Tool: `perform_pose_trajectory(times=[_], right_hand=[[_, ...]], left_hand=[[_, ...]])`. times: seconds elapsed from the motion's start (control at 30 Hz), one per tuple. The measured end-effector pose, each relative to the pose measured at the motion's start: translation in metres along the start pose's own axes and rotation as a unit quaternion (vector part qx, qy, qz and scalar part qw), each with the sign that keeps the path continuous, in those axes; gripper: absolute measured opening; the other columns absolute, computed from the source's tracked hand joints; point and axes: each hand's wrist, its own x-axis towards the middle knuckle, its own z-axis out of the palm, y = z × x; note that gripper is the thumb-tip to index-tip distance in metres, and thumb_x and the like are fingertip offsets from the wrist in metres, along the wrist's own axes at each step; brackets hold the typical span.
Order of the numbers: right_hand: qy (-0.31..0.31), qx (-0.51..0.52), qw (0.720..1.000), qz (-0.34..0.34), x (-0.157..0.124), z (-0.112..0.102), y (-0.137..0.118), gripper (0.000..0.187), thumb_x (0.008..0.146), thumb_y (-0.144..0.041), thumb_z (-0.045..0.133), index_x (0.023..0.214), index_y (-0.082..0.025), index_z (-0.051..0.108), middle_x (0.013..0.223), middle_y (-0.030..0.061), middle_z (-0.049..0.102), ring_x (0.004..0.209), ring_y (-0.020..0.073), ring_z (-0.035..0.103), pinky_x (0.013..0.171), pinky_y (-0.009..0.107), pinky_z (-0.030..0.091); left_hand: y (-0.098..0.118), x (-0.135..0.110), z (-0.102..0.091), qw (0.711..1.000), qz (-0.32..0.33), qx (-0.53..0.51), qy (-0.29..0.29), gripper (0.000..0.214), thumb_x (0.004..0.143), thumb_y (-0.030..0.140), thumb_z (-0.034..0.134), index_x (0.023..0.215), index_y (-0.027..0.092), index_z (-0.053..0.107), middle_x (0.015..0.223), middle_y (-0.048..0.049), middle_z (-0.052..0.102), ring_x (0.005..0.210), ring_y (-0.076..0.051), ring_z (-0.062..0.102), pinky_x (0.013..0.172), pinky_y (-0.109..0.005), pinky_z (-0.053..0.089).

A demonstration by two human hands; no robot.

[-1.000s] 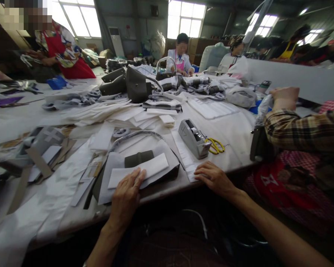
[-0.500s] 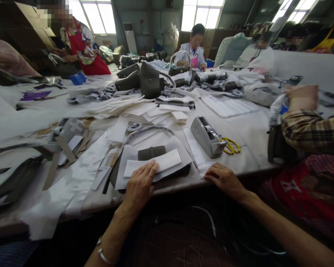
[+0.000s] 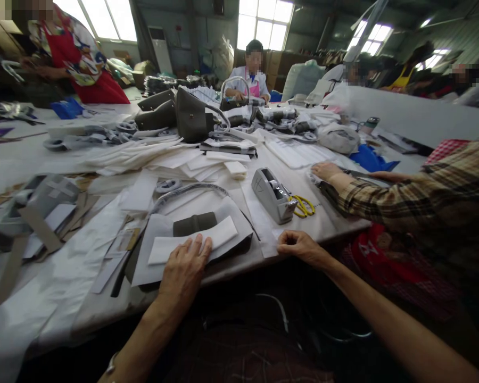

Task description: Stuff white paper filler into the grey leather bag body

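My R hand (image 3: 303, 247) just curled in, seemingly pinching the thin translucent-white sheet (image 3: 269, 246), so its end's prob. secured, while my L hand (image 3: 183, 266), well apart, still lies flat on the white foam strip (image 3: 220, 234) atop the paper-covered dark-olive handbag (image 3: 241, 246).

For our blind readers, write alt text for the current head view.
A person's left hand rests on a white strip over a dark bag; the right hand touches a white sheet near a grey tape dispenser. Other people are around the cluttered table.

Factory workshop: before me, aproned workers (image 3: 249, 84) at a broad table (image 3: 321, 222) strewn with handbags (image 3: 190, 118) and tape dispensers (image 3: 272, 196).
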Motion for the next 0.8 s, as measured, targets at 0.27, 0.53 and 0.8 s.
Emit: perform_pose_trajectory(times=[0.27,0.53,0.8], right_hand=[[0.038,0.092,0.995,-0.004,-0.003,-0.006,-0.002,0.047,0.064,-0.057,0.082,0.070,-0.018,0.057,0.065,-0.0025,0.061,0.053,0.0084,0.046,0.050,0.022,0.034],[0.085,0.162,0.983,0.033,-0.007,0.004,-0.010,0.056,0.057,-0.053,0.087,0.091,-0.021,0.058,0.072,0.0003,0.072,0.066,0.0194,0.071,0.061,0.029,0.058],[0.112,0.088,0.989,0.045,-0.007,0.010,-0.018,0.045,0.057,-0.055,0.087,0.069,-0.017,0.064,0.055,-0.0010,0.065,0.049,0.0152,0.063,0.049,0.025,0.054]], left_hand=[[0.003,-0.002,0.003,1.000,0.004,0.020,0.012,0.043,0.088,0.008,0.055,0.129,0.018,0.061,0.134,-0.0126,0.061,0.115,-0.031,0.061,0.095,-0.044,0.052],[0.007,-0.001,0.006,0.999,0.005,0.036,0.002,0.046,0.090,0.003,0.045,0.131,0.017,0.061,0.137,-0.0102,0.060,0.121,-0.034,0.056,0.096,-0.049,0.050],[0.006,-0.001,0.007,1.000,-0.008,0.003,0.007,0.046,0.089,0.004,0.046,0.130,0.018,0.061,0.136,-0.0117,0.060,0.121,-0.034,0.057,0.097,-0.050,0.049]])
